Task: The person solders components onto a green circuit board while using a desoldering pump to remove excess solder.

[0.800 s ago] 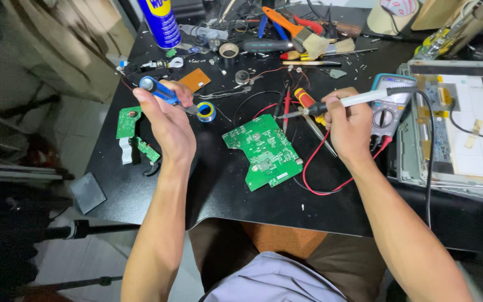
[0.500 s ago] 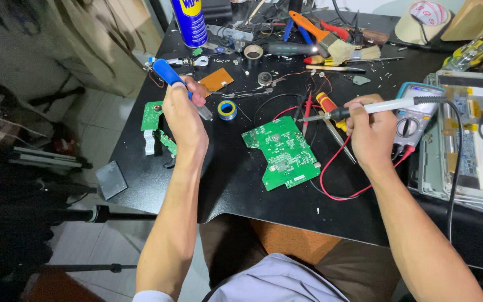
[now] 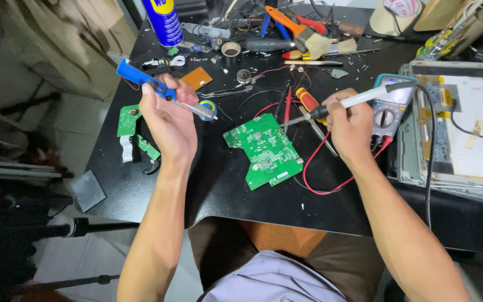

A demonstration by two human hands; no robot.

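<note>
Holding a blue pump (image 3: 146,78) in the left hand (image 3: 169,120), fingers clenched round its barrel, nozzle end pointing right over a small tape roll (image 3: 212,107); it sits up off the worktop (image 3: 219,184), w/ nothing under it but clutter. Right hand (image 3: 349,126) has fingers wrapped on a white iron (image 3: 359,99), tip aimed left & down, just off the top-right corner of the green board (image 3: 264,148); can't tell if tip touches. Board lies flat mid-worktop, loose, not clamped. Red lead (image 3: 322,168) loops beside it, up to the meter (image 3: 389,106), which sits right behind the iron hand. Risks, as I judge: hot tip so near the red & black leads could melt insulation; unclamped board could skid under tip pressure; iron cord (image 3: 429,162) trails across the open panel (image 3: 465,123) & could snag.
</note>
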